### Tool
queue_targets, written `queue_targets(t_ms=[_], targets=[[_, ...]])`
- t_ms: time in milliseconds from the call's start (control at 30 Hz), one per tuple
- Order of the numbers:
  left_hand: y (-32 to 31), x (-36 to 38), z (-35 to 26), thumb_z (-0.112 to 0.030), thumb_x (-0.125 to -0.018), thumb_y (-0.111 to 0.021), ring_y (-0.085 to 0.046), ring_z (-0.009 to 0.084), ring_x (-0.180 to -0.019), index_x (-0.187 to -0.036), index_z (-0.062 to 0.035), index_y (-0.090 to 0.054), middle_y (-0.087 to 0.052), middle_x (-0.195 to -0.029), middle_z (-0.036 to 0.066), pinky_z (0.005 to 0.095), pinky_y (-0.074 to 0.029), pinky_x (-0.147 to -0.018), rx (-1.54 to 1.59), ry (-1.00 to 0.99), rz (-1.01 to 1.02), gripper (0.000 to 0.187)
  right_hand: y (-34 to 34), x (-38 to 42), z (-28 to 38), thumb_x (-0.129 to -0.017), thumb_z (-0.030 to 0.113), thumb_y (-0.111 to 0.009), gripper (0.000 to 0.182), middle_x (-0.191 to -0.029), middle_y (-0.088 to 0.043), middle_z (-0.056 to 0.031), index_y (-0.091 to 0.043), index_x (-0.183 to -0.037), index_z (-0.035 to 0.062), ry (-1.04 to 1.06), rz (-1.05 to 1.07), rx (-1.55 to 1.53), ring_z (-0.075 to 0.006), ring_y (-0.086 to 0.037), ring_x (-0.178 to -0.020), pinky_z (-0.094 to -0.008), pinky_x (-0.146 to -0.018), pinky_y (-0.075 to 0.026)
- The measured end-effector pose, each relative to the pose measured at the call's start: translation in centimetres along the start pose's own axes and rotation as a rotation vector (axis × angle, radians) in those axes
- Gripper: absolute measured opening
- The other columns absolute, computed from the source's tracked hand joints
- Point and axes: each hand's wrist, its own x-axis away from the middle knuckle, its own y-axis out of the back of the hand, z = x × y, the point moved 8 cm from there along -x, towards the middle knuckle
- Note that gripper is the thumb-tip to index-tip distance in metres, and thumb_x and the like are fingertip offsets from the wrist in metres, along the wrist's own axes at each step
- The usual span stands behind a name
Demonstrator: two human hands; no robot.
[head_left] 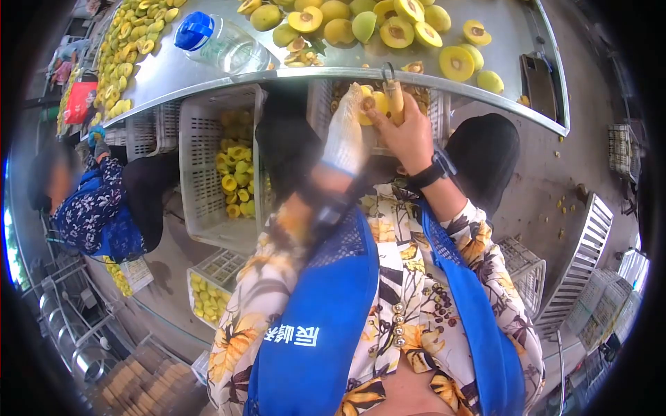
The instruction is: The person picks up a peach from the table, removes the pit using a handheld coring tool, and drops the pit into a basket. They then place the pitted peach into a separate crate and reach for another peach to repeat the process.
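Note:
My left hand, in a white knitted glove, is closed on a cut yellow fruit with a brown centre, just below the table's front edge. My right hand is bare and wrapped round the light handle of a small tool. A metal loop tops the tool, pointing at the table. The right thumb touches the fruit. Whole and halved yellow-green fruits lie on the metal table beyond my hands, some showing brown pits. Beneath my hands is a crate, partly hidden, with brown pieces inside.
A blue-capped clear bottle lies beside a long fruit pile. A white crate of cut fruit stands left of my legs, with a smaller crate below. A person sits at the far left. More crates stand right.

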Motion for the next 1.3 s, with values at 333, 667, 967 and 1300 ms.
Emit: queue_targets(t_ms=[333,667,967,1300], targets=[[-1.4,0.9,-1.7,-0.025,-0.092,-0.047,-0.052,0.0063,-0.078,-0.099,-0.003,-0.058,-0.057,-0.089,0.001,0.0195,-0.044,-0.068,-0.479,-0.185,0.121,0.025,0.2,-0.7,-2.1,-0.077,0.008,-0.064,0.018,-0.075,-0.063,-0.0066,-0.059,-0.093,0.0012,0.119,-0.012,-0.4,-0.0123,-0.06,-0.068,-0.0279,-0.063,-0.048],[2.4,-0.5,-1.2,-0.042,-0.087,-0.052,-0.057,0.0171,-0.062,-0.099,-0.0077,-0.056,-0.059,-0.08,0.006,0.0267,-0.046,-0.049,-0.477,-0.247,-0.077,0.036,-4.2,4.0,3.4,-0.066,0.007,-0.066,0.021,-0.067,-0.061,-0.0131,-0.06,-0.087,0.0057,0.661,0.338,0.265,-0.0285,-0.061,-0.059,-0.0338,-0.057,-0.049],[0.8,0.0,-3.8,-0.037,-0.089,-0.051,-0.058,0.018,-0.078,-0.1,-0.0068,-0.053,-0.057,-0.088,0.006,0.0327,-0.051,-0.067,-0.219,-0.228,-0.115,0.032,-1.2,1.5,-0.6,-0.08,0.028,-0.06,0.034,-0.075,-0.06,-0.0244,-0.048,-0.097,0.0008,0.015,0.055,0.164,-0.0436,-0.057,-0.071,-0.0455,-0.062,-0.045],[-0.3,-0.3,-3.3,-0.026,-0.091,-0.05,-0.059,0.0199,-0.075,-0.107,-0.0039,-0.051,-0.058,-0.092,0.011,0.0305,-0.051,-0.067,-0.355,-0.412,-0.015,0.027,-1.9,2.7,0.3,-0.082,0.015,-0.052,0.023,-0.066,-0.055,-0.0278,-0.038,-0.092,-0.0002,0.108,0.144,0.216,-0.0465,-0.054,-0.066,-0.0512,-0.058,-0.042]])
